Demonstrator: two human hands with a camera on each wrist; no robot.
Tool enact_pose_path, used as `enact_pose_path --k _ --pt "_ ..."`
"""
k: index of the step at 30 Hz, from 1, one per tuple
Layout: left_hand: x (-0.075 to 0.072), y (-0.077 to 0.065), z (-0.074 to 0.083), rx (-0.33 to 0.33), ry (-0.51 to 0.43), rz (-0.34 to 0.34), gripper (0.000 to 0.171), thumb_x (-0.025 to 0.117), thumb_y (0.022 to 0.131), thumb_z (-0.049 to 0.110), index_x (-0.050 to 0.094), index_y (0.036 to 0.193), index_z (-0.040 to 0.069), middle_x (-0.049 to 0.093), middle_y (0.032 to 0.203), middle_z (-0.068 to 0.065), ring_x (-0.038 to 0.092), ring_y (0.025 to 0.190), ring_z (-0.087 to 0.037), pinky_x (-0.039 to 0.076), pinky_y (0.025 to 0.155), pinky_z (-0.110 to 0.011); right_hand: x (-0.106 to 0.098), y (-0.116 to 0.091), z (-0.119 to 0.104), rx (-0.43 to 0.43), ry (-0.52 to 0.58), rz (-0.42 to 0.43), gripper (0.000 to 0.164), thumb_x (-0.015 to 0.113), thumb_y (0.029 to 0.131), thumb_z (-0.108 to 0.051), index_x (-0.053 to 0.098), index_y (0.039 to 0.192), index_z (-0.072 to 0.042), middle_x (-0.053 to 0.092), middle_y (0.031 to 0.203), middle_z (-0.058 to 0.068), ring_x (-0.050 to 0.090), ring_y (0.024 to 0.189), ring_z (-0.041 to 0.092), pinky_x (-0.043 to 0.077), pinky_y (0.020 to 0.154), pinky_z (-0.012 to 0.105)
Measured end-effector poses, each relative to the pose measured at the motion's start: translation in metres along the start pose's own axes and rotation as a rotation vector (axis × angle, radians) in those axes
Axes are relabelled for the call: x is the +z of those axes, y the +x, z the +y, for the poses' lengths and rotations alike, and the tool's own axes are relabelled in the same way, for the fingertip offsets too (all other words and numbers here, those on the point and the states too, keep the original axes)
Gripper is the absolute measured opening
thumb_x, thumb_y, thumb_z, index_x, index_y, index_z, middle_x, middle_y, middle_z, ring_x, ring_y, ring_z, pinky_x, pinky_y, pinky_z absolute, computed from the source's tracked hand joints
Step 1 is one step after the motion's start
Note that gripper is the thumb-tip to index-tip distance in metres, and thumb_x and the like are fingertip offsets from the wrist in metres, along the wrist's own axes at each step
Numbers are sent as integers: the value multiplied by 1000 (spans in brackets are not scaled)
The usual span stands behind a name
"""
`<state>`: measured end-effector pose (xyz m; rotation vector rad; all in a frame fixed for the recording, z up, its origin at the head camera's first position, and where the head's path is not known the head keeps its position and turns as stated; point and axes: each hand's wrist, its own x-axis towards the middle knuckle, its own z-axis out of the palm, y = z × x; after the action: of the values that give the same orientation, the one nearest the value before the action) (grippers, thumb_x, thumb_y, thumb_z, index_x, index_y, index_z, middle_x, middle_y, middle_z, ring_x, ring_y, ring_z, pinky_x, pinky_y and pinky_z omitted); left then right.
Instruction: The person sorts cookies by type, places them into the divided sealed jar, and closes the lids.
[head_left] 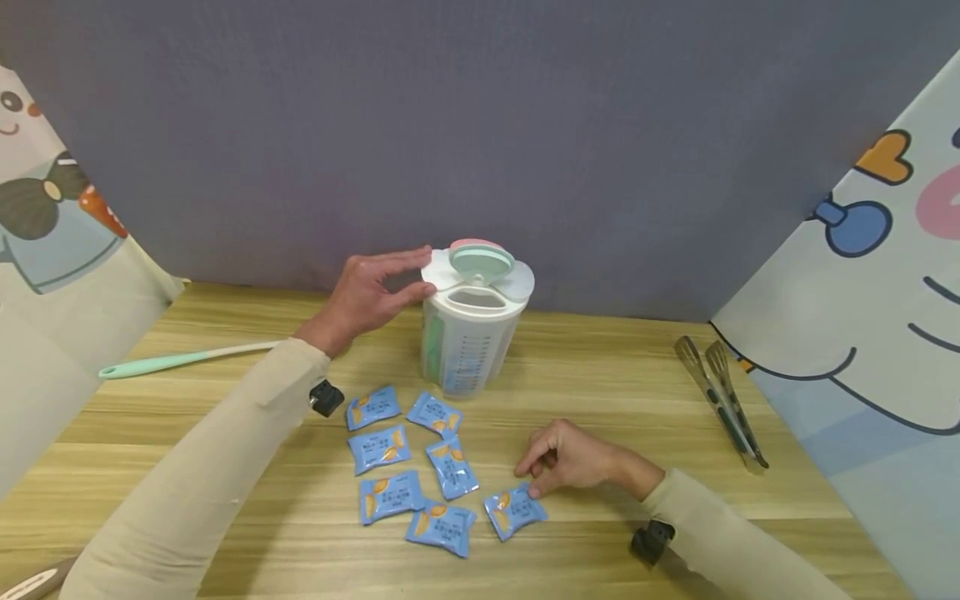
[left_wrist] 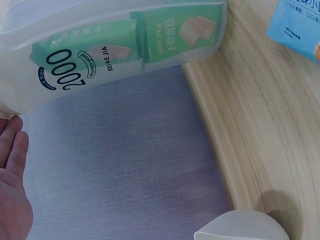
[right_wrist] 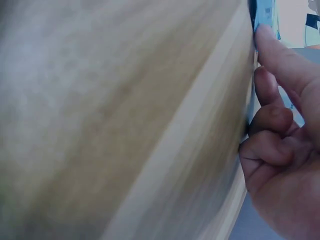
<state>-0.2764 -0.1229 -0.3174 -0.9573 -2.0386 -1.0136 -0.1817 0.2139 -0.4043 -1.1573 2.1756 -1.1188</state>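
Observation:
A clear storage canister (head_left: 468, 350) with a white lid (head_left: 517, 282) stands upright at the back of the table. Its green flap (head_left: 482, 262) is raised, with a pink one behind. Green snack packets (left_wrist: 182, 35) show through its wall in the left wrist view. My left hand (head_left: 367, 292) touches the lid's left end with fairly straight fingers and thumb. Down in front, my right hand (head_left: 573, 457) has its thumb on a blue snack packet (head_left: 516, 511); the index fingertip lies just beyond the packet's edge. In the right wrist view, the other fingers (right_wrist: 272, 117) curl loosely.
Several more blue snack packets (head_left: 392, 496) lie left of my right hand. Metal tongs (head_left: 723, 404) rest at the right. A utensil with a green handle (head_left: 157, 364) lies at the left, and a brown handle (head_left: 37, 581) shows in the near left corner. A grey wall (head_left: 450, 125) rises behind.

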Motion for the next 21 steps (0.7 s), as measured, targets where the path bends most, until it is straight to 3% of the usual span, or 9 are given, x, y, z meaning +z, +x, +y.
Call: enact_pose_path --k 7,13,21 --pt "1 0 -1 25 10 13 44 81 75 15 67 116 4 61 121 -6 60 109 -23 46 93 -38 1 0 5 24 -31 27 17 80 73 -3 74 90 -2 66 75 2 53 63 4 42 51 18" --pt "2 1 -2 40 15 16 44 81 76 16 68 115 4 61 121 -6 61 108 -23 46 92 -37 1 0 11 -31 -13 41 17 79 77 -8 74 92 -4 66 75 -2 54 62 4 43 50 19" --pt "1 0 -1 23 19 8 44 81 76 16 67 116 4 61 122 -5 60 109 -23 46 93 -37 -1 1 9 -56 26 -91 39 81 73 -16 70 107 0 64 78 3 56 70 8 47 57 21"
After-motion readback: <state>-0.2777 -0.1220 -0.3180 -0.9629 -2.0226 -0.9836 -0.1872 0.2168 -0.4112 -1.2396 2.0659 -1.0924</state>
